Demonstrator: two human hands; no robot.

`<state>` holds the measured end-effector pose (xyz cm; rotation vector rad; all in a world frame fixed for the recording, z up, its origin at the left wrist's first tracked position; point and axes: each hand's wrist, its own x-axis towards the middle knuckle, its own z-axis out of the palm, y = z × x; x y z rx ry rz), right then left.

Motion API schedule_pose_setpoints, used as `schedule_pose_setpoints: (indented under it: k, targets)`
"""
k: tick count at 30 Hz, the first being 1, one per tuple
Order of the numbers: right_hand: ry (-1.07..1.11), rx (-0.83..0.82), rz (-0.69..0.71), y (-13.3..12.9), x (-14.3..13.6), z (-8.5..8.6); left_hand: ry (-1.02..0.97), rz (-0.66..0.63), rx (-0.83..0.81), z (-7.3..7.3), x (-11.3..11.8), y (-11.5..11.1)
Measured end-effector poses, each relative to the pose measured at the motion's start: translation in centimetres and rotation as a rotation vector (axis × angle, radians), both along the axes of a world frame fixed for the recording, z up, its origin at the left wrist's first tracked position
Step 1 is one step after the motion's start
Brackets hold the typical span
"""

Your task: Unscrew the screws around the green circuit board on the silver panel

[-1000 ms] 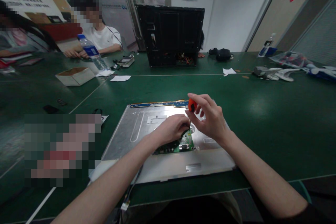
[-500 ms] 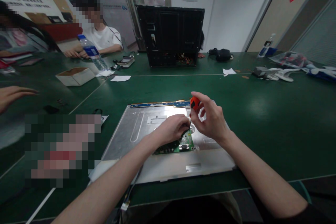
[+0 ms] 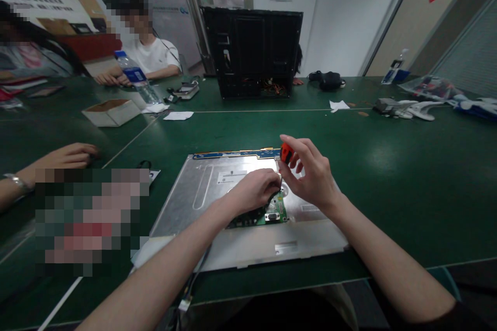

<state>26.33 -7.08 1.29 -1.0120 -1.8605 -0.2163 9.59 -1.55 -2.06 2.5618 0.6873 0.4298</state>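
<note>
A silver display panel [image 3: 182,186] lies back side up on the table, a green circuit board [image 3: 277,212] mounted at its middle. My right hand [image 3: 310,168] grips the orange and black handle of a screwdriver [image 3: 286,152], which stands nearly upright, its shaft pointing down at the board. Over the board, my left hand [image 3: 258,189] has its fingers pinched together beside the lower shaft. Whatever sits between those fingertips is hidden, as is the screwdriver's tip. Along the panel's far edge runs a blue circuit strip [image 3: 233,154].
A co-worker's hand [image 3: 73,158] rests at the left. Beyond the panel stand a black monitor housing [image 3: 258,51], an open white box [image 3: 112,114] and a tilted water bottle [image 3: 137,78]. Cables [image 3: 190,289] hang over the near table edge. White gloves [image 3: 411,109] lie far right.
The co-worker's hand has come further in from the left and lower down, onto the table. My right hand and the screwdriver handle have shifted very slightly; my left hand stays put.
</note>
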Motion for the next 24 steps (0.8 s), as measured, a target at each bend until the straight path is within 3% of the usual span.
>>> schedule_pose_setpoints:
  k: [24]
  targets:
    - [0.003,0.005,-0.018,-0.01,-0.09,0.04,0.005,0.004,-0.008,0.23,0.02,-0.13]
